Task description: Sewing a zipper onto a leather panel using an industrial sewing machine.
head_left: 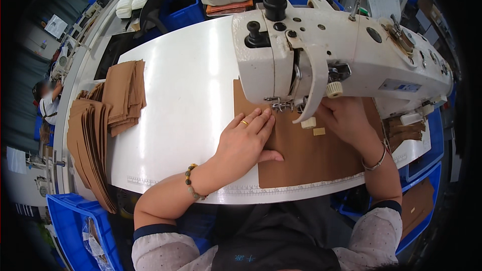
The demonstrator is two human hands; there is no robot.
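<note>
A large brown fabric piece [301, 163] lies flat on the white table, partly beneath the head of a white sewing machine [311, 35]. My left hand [247, 138] rests on the left part of the fabric, palm down, fingers stretched toward the needle area and thumb apart. On the right, my right hand [346, 118] is over the fabric beside the machine's presser parts; its fingertips are partly hidden behind the machine, so its grip is unclear. A small yellowish tag [319, 131] sits on the fabric between my hands.
Stacks of brown cut pieces [123, 95] stand at the table's left edge. More brown pieces [404, 133] lie to the right of the machine. Blue bins [80, 221] flank the table. A ruler strip [241, 189] runs along the near edge. A person [48, 100] sits far left.
</note>
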